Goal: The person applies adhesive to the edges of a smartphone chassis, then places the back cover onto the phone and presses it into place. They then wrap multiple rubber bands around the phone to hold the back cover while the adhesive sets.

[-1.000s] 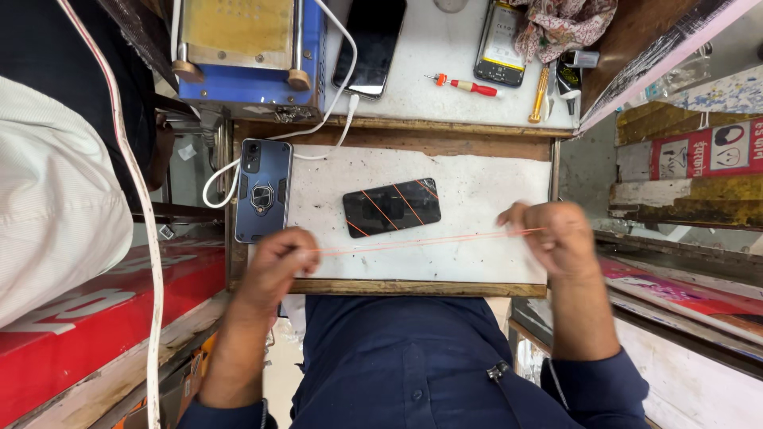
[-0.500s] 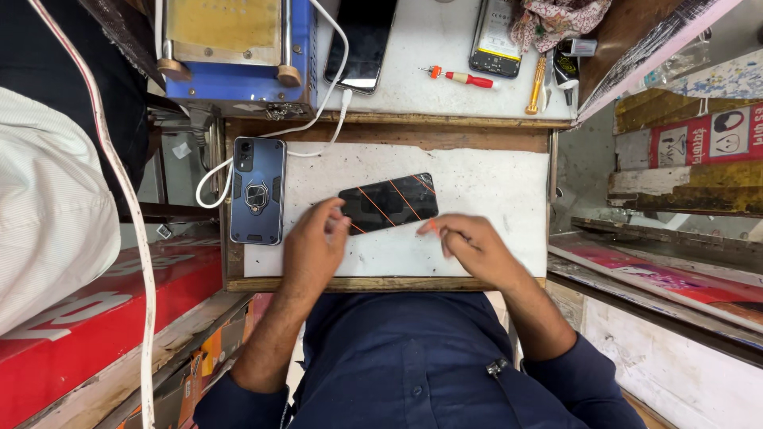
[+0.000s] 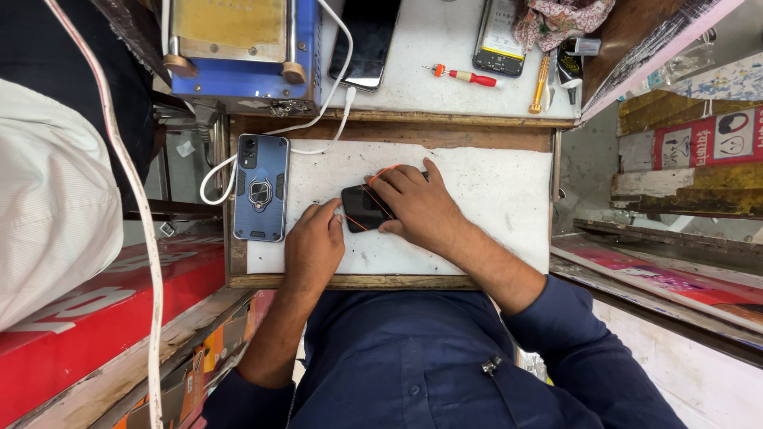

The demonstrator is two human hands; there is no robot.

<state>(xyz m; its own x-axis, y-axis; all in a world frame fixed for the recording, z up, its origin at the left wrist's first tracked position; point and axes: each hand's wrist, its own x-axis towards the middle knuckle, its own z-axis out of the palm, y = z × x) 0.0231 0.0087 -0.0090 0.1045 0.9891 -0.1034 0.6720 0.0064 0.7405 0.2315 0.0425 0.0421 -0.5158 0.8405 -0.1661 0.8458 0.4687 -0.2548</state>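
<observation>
- Surface [image 3: 493, 199]: white work mat on a wooden bench; landmark for all entries.
- Blue machine [image 3: 238, 48]: beyond the surface's far left corner.
- Blue-cased phone [image 3: 261, 187]: face down on the surface's left edge, cable attached.
- Right hand [image 3: 421, 206]: at mid-surface, flat and spread, pressing down the dark phone.
- Left hand [image 3: 314, 242]: near the surface's front-left, fingers curled, tips at the phone's left end.
- Dark phone [image 3: 362, 208]: mid-surface, mostly covered; step judged as steadying and working its edge.
- Thin orange wire [image 3: 381, 171]: looped over the right fingers across the phone.
- Red screwdriver [image 3: 469, 77]: beyond the surface's far edge.
</observation>
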